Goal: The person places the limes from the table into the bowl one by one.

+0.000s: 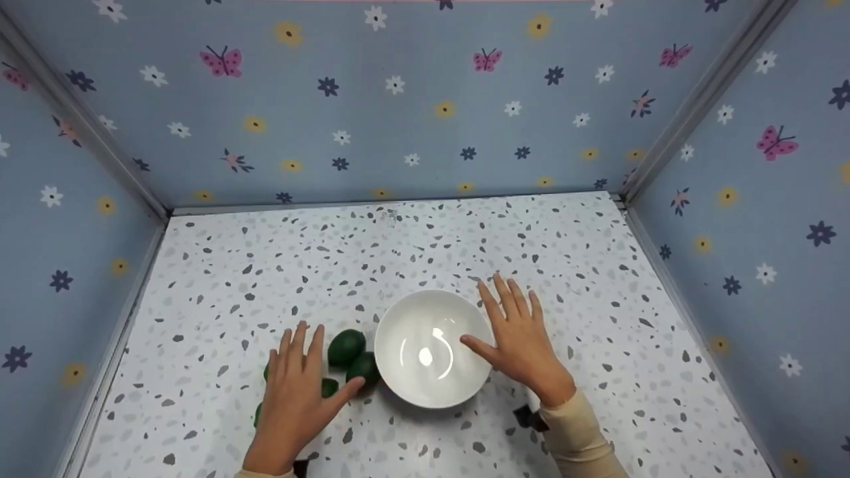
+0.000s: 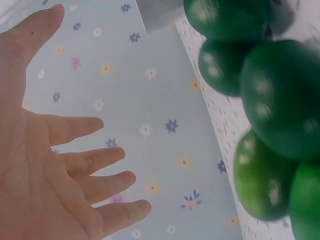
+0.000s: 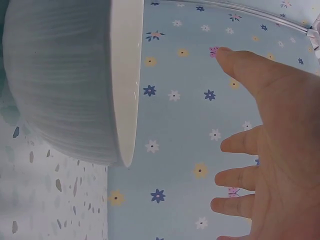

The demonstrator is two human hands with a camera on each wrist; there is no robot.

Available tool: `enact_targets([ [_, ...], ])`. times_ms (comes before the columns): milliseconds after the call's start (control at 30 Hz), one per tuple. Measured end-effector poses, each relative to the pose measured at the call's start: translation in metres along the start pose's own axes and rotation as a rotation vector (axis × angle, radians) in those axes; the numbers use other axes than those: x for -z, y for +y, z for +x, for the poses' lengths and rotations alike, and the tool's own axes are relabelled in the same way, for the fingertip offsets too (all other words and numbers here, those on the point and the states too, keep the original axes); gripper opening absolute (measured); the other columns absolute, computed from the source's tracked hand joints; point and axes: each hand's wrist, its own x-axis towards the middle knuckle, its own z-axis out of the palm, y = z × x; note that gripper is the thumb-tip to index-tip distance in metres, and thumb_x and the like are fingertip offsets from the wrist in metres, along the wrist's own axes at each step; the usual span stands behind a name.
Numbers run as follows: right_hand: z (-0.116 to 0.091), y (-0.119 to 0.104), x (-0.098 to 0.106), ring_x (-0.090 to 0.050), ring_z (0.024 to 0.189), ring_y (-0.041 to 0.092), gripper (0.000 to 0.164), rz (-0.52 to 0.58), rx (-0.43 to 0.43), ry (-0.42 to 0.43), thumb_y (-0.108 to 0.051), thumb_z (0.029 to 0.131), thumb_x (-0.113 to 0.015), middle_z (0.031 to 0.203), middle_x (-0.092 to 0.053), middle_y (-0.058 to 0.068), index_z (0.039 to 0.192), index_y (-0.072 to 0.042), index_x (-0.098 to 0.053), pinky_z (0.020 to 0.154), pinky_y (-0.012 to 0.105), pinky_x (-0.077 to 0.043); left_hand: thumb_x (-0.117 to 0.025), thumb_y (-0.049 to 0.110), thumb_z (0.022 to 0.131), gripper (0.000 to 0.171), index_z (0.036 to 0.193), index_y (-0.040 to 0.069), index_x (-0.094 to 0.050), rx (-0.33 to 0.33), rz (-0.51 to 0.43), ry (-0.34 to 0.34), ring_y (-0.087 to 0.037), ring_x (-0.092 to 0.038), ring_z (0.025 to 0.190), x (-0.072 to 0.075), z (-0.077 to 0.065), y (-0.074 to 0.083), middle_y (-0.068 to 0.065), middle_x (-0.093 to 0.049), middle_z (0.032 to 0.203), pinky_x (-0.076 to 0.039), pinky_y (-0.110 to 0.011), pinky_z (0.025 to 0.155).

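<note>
A white bowl (image 1: 406, 373) stands upright on the table, its glossy inside facing up. Several smooth, dark green oval fruits (image 1: 346, 348) lie to its left; one fruit (image 1: 364, 372) sits right beside the bowl. My left hand (image 1: 292, 398) is held over the group, fingers straight and thumb spread, hiding part of it. In the left wrist view the fruits (image 2: 282, 100) are apart from the palm, and one fruit (image 2: 262, 175) is lighter green. My right hand (image 1: 521, 342) hovers at the bowl's right side with fingers extended. Its thumb overlaps the rim from above, but the right wrist view shows a gap between hand and bowl (image 3: 65, 80).
The speckled white table (image 1: 319, 259) is enclosed by a blue flowered back wall (image 1: 398, 106), a left wall (image 1: 60, 265) and a right wall (image 1: 764, 232). Small dark objects (image 1: 528, 417) show beside the right wrist.
</note>
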Motion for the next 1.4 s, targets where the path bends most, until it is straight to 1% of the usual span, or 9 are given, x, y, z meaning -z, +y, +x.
enact_targets([
  [233, 0.0, -0.001, 0.0, -0.026, 0.145, 0.042, 0.091, 0.009, 0.007, 0.005, -0.065, 0.091, -0.059, 0.16, -0.027, 0.021, 0.158, -0.01, -0.03, 0.112, 0.066, -0.018, -0.071, 0.066, 0.082, 0.105, 0.151, -0.005, -0.036, 0.056, -0.013, 0.003, -0.053, -0.019, 0.142, 0.006, -0.01, -0.012, -0.032, -0.026, 0.155, -0.018, -0.072, 0.108],
  [333, 0.0, -0.001, 0.0, -0.026, 0.145, 0.042, 0.091, 0.018, 0.004, -0.001, -0.064, 0.091, -0.059, 0.159, -0.028, 0.021, 0.157, -0.01, -0.031, 0.111, 0.066, -0.019, -0.074, 0.06, 0.083, 0.102, 0.15, -0.006, -0.036, 0.095, -0.021, 0.002, -0.053, -0.026, 0.139, 0.008, -0.015, -0.017, -0.032, -0.028, 0.154, -0.023, -0.069, 0.107],
  [467, -0.001, 0.0, -0.002, -0.025, 0.145, 0.042, 0.091, 0.018, -0.001, -0.011, -0.065, 0.09, -0.059, 0.16, -0.027, 0.021, 0.158, -0.011, -0.03, 0.112, 0.066, -0.019, -0.078, 0.049, 0.084, 0.096, 0.149, -0.008, -0.036, 0.193, -0.029, -0.019, -0.054, -0.036, 0.131, 0.012, -0.021, -0.025, -0.032, -0.031, 0.15, -0.033, -0.068, 0.101],
  [600, -0.002, 0.0, -0.003, -0.024, 0.145, 0.042, 0.092, 0.017, -0.006, -0.024, -0.066, 0.091, -0.058, 0.16, -0.026, 0.02, 0.158, -0.011, -0.029, 0.112, 0.066, -0.017, -0.078, 0.043, 0.084, 0.094, 0.147, -0.012, -0.035, 0.317, -0.01, -0.039, -0.058, -0.041, 0.124, 0.013, -0.029, -0.033, -0.035, -0.033, 0.146, -0.038, -0.069, 0.096],
  [833, -0.002, -0.002, -0.003, -0.021, 0.147, 0.04, 0.092, 0.029, -0.013, -0.043, -0.067, 0.091, -0.057, 0.161, -0.025, 0.02, 0.159, -0.012, -0.028, 0.113, 0.065, -0.015, -0.078, 0.049, 0.082, 0.099, 0.143, -0.016, -0.035, 0.483, -0.022, -0.048, -0.059, -0.047, 0.113, 0.0, -0.038, -0.043, -0.037, -0.036, 0.138, -0.042, -0.067, 0.088],
  [1000, -0.003, -0.002, -0.004, -0.021, 0.147, 0.04, 0.092, 0.039, -0.016, -0.055, -0.067, 0.091, -0.057, 0.161, -0.025, 0.019, 0.159, -0.012, -0.028, 0.114, 0.064, -0.015, -0.074, 0.057, 0.083, 0.105, 0.145, -0.016, -0.031, 0.573, -0.062, -0.115, -0.059, -0.043, 0.117, -0.008, -0.038, -0.048, -0.038, -0.033, 0.139, -0.04, -0.067, 0.093],
  [1133, -0.004, -0.002, -0.004, -0.021, 0.147, 0.039, 0.092, 0.039, -0.016, -0.057, -0.067, 0.091, -0.057, 0.161, -0.025, 0.019, 0.159, -0.012, -0.028, 0.114, 0.064, -0.015, -0.069, 0.065, 0.084, 0.11, 0.145, -0.017, -0.03, 0.602, -0.096, -0.165, -0.057, -0.041, 0.121, -0.013, -0.037, -0.049, -0.039, -0.033, 0.138, -0.037, -0.066, 0.098],
  [1300, -0.005, -0.001, -0.004, -0.026, 0.145, 0.042, 0.09, 0.035, -0.004, -0.042, -0.065, 0.091, -0.058, 0.16, -0.027, 0.02, 0.157, -0.011, -0.031, 0.112, 0.066, -0.019, -0.067, 0.066, 0.084, 0.106, 0.142, -0.017, -0.036, 0.589, -0.105, -0.16, -0.056, -0.044, 0.119, -0.016, -0.038, -0.05, -0.04, -0.038, 0.134, -0.038, -0.066, 0.098],
  [1400, -0.005, 0.0, -0.004, -0.026, 0.144, 0.042, 0.09, 0.033, -0.003, -0.045, -0.065, 0.091, -0.058, 0.16, -0.027, 0.02, 0.157, -0.01, -0.031, 0.111, 0.066, -0.019, -0.066, 0.064, 0.086, 0.102, 0.141, -0.017, -0.038, 0.6, -0.108, -0.167, -0.056, -0.046, 0.117, -0.017, -0.038, -0.051, -0.04, -0.038, 0.134, -0.038, -0.065, 0.097],
])
